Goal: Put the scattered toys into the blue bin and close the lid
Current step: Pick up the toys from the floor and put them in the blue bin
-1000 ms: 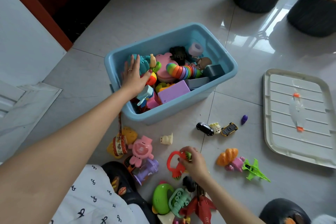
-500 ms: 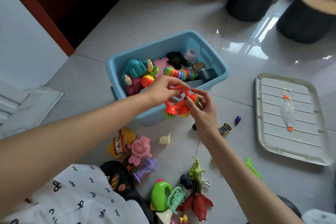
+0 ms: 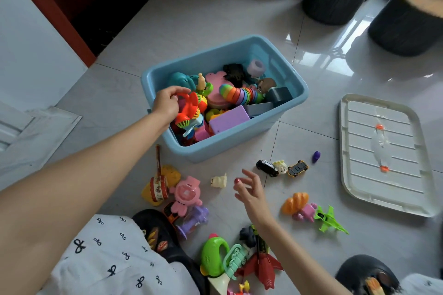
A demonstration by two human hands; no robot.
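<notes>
- Blue bin (image 3: 242,148): stood open on the tiled floor (image 3: 191,19), part-filled with toys, a rainbow coil (image 3: 239,94) among them.
- Left hand (image 3: 166,103): over the bin's near-left corner, grip curled round a red rattle (image 3: 189,109).
- Right hand (image 3: 249,189): above the floor just before the bin, grip wide, fingers spread, holding nothing.
- White lid (image 3: 383,153): flat on the floor, right of the bin, apart from it.
- Scattered toys: black car (image 3: 266,167), pink pig (image 3: 185,194), green plane (image 3: 329,220), all on the floor before the bin.

Lid (image 3: 383,153) lies right of bin (image 3: 230,146) — toys (image 3: 187,193) before it.
</notes>
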